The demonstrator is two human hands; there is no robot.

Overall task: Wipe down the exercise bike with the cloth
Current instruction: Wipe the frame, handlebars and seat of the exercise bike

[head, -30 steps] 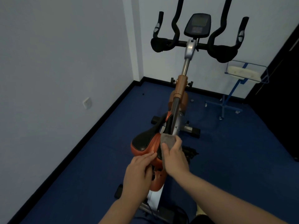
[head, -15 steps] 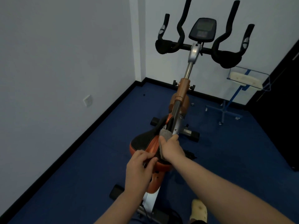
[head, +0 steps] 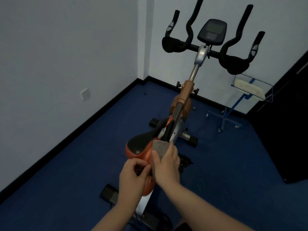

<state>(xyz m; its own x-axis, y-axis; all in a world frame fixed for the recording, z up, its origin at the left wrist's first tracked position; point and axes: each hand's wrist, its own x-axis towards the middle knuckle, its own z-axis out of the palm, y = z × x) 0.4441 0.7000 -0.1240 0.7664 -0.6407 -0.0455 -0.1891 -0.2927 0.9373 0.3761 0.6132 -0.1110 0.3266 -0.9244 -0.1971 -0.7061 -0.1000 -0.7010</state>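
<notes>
An orange and black exercise bike (head: 185, 97) stands on the blue floor, its black handlebars (head: 233, 64) and console at the far end. Its black and orange saddle (head: 140, 145) is near me. My right hand (head: 166, 164) holds a grey cloth (head: 159, 147) against the right side of the saddle, thumb curled over the cloth. My left hand (head: 133, 177) grips the rear of the saddle with curled fingers. What lies under both hands is hidden.
A white wall with a socket (head: 85, 94) runs along the left. A blue wheeled stand (head: 233, 107) with a pale tray stands at the back right. A dark cabinet (head: 286, 130) fills the right side. The bike's rear foot (head: 110, 194) lies below my left hand.
My right hand has slid the cloth back along the saddle toward me. My left hand stays on the saddle's rear, fingers more curled. The camera has tilted down slightly.
</notes>
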